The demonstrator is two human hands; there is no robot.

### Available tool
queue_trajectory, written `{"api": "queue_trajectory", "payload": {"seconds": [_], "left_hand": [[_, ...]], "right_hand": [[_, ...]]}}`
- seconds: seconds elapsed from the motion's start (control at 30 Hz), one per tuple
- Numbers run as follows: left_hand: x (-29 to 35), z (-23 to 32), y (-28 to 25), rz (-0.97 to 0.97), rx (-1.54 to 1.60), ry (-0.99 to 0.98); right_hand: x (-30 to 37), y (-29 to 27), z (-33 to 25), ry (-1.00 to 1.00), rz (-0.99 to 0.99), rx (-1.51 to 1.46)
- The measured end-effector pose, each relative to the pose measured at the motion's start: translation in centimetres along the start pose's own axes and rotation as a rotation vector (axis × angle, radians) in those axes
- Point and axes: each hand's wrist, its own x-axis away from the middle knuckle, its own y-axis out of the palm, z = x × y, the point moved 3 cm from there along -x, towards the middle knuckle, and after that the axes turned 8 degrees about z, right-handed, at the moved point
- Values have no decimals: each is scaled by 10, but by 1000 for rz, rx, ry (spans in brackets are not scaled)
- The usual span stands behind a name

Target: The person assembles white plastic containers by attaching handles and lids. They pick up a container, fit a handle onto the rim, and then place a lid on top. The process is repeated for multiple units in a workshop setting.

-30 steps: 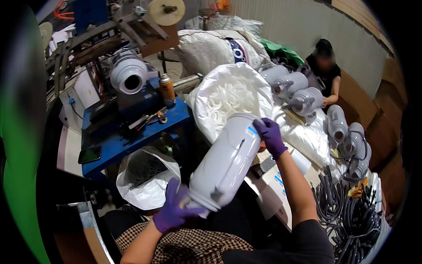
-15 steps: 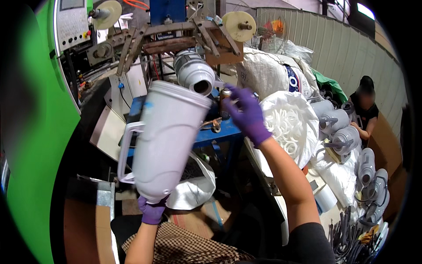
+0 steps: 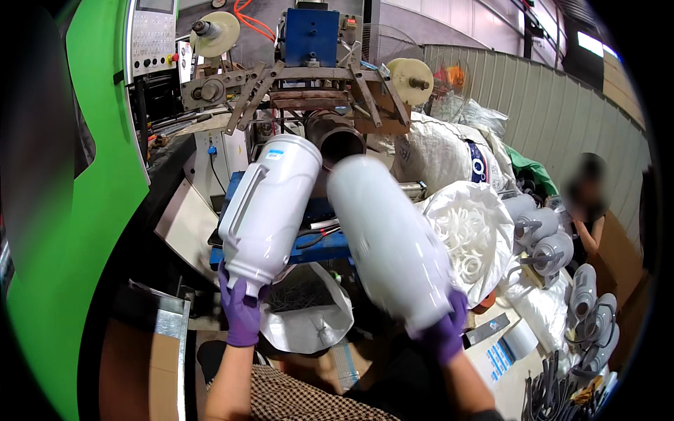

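Observation:
My left hand [image 3: 241, 316], in a purple glove, grips the narrow neck of a pale grey thermos flask shell [image 3: 275, 203]. This shell tilts with its wide end up; a side handle and a small blue label near the rim show. My right hand [image 3: 445, 330], gloved alike, is closed around the narrow end of a second shell [image 3: 386, 242], blurred by motion. Its wide end leans up and left toward the first, and no handle shows on it. Beyond both shells, the machine's dark hollow cylinder [image 3: 331, 126] is bare.
A blue bench [image 3: 326, 249] stands under the machine, with a white bag [image 3: 316, 340] below. To the right are a sack of white rings [image 3: 463, 252], a roll of blue labels [image 3: 519, 340] and more flask shells [image 3: 554, 249]. A green machine [image 3: 105, 210] borders the left; another person [image 3: 590, 231] works far right.
My right hand has come back toward me and now holds a second shell; the one on the machine's cylinder is gone. The left-hand shell has turned slightly, and the view has shifted.

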Motion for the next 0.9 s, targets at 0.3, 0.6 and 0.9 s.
{"api": "queue_trajectory", "payload": {"seconds": [0.3, 0.6, 0.9], "left_hand": [[-2, -4, 216, -179, -1230, 845], [-156, -94, 311, -523, -2104, 849], [-57, -96, 299, -1017, -1509, 1578]], "right_hand": [[53, -63, -61, 541, -229, -326], [164, 70, -89, 280, -935, -442], [198, 52, -51, 366, -758, -532]]}}
